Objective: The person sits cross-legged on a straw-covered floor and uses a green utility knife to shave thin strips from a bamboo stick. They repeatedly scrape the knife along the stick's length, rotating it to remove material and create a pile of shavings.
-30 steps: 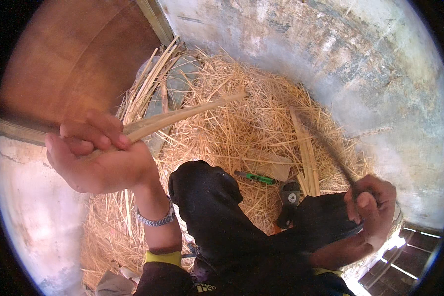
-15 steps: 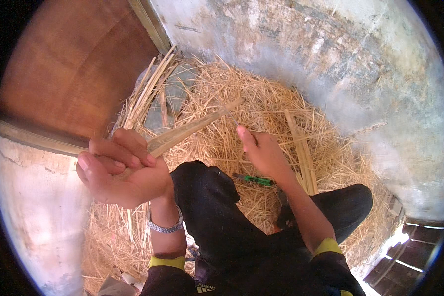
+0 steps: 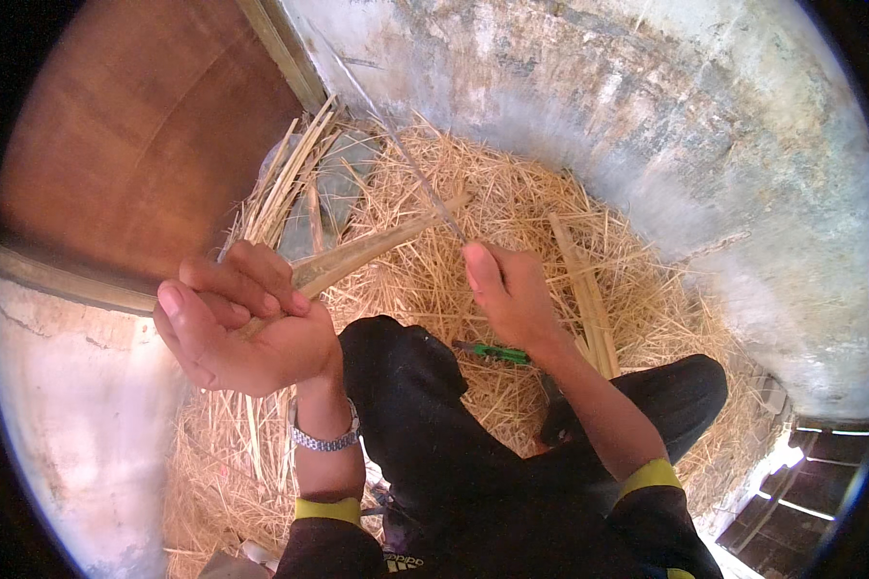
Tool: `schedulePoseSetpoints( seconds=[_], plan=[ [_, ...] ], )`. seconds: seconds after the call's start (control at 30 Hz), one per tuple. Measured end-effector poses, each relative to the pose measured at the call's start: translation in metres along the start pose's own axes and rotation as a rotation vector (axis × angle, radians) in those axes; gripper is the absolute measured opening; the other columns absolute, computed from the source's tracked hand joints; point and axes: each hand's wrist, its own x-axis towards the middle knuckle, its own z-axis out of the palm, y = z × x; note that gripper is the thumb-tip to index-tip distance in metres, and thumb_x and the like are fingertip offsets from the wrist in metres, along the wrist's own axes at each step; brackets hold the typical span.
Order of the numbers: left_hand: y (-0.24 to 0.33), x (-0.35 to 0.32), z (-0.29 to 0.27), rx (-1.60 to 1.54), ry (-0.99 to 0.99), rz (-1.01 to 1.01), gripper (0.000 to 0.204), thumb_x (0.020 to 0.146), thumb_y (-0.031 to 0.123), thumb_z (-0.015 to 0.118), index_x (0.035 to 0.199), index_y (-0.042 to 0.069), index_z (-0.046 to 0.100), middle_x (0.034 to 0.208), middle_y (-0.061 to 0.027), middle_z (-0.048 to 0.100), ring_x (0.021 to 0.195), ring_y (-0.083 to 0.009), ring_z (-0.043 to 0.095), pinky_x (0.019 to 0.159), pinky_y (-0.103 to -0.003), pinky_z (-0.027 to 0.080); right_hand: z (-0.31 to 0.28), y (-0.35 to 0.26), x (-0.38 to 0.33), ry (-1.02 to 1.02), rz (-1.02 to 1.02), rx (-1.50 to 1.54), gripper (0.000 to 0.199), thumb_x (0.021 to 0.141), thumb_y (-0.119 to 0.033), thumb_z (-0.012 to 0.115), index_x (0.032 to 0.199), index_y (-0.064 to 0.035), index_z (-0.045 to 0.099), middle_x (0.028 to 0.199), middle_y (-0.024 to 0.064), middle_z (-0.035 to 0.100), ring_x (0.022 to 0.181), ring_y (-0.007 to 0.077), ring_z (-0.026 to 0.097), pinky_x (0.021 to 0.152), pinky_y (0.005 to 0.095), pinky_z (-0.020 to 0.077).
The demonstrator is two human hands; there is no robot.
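Straw (image 3: 512, 222) covers the floor across the middle of the frame, a dry yellow heap of shavings and stalks lying against a rough, stained concrete wall (image 3: 647, 106) that curves over the upper right. At the upper left stands a brown wooden door (image 3: 126, 145) with its pale frame (image 3: 280, 48) running down beside the wall. A loose bundle of split cane strips (image 3: 280, 188) leans on the straw at the foot of that frame.

The person sits with black-trousered knees (image 3: 406, 386) at the lower centre. The left hand (image 3: 241, 323), at centre left, has its grip closed around the near end of a pale bamboo strip (image 3: 377, 246); the strip runs up and to the right from the fist, over the straw, toward the middle of the frame. A metal watch (image 3: 323, 439) sits on that wrist, above a yellow cuff.

The right hand (image 3: 512, 289), at the centre, has its grip closed on the handle of a thin, long blade (image 3: 420, 179); the thumb points upward along it. The blade rises up and to the left from the hand and meets the far part of the bamboo strip, though whether it touches or cuts in cannot be told.

Just below the right hand, a small green-handled tool (image 3: 492, 352) lies on the straw beside the knee. To the right of that hand, a few flat cane slats (image 3: 584, 289) lie side by side on the heap.
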Motion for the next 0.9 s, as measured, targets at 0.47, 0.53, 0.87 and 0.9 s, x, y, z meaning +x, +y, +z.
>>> schedulePoseSetpoints(
  seconds=[0.47, 0.53, 0.87, 0.9],
  plan=[
    [-0.001, -0.001, -0.005, 0.05, 0.038, 0.02, 0.037, 0.091, 0.028, 0.036, 0.06, 0.011, 0.027, 0.047, -0.0029, 0.026, 0.031, -0.0082, 0.018, 0.03, -0.021, 0.019, -0.032, 0.034, -0.021, 0.074, 0.283, -0.128, 0.058, 0.09, -0.049, 0.037, 0.078, 0.0039, 0.058, 0.058, 0.0194, 0.052, 0.056, 0.0329, 0.055, 0.057, 0.0444, 0.0409],
    [-0.005, -0.002, -0.005, 0.193, 0.054, 0.158, 0.038, 0.091, 0.028, 0.036, 0.059, 0.011, 0.028, 0.047, -0.0032, 0.026, 0.031, -0.0085, 0.018, 0.03, -0.021, 0.019, -0.028, 0.02, -0.02, 0.047, 0.163, -0.047, 0.061, 0.09, -0.051, 0.036, 0.075, 0.0034, 0.057, 0.055, 0.0185, 0.051, 0.055, 0.0332, 0.054, 0.057, 0.0449, 0.0413],
    [0.003, -0.01, 0.005, -0.05, -0.031, 0.006, 0.035, 0.089, 0.025, 0.039, 0.06, 0.009, 0.03, 0.045, -0.0043, 0.027, 0.03, -0.0095, 0.02, 0.029, -0.023, 0.02, -0.001, 0.041, 0.011, -0.047, 0.428, -0.287, 0.064, 0.09, -0.051, 0.04, 0.059, 0.0036, 0.052, 0.047, 0.0107, 0.046, 0.043, 0.0228, 0.045, 0.049, 0.039, 0.0379],
    [0.004, -0.011, 0.005, -0.08, -0.019, -0.018, 0.034, 0.089, 0.025, 0.039, 0.06, 0.009, 0.03, 0.045, -0.0043, 0.027, 0.03, -0.0094, 0.02, 0.029, -0.023, 0.02, -0.006, 0.028, 0.011, -0.044, 0.368, -0.242, 0.064, 0.091, -0.05, 0.04, 0.061, 0.0046, 0.054, 0.047, 0.012, 0.047, 0.043, 0.0241, 0.046, 0.049, 0.0392, 0.0384]
  ],
)
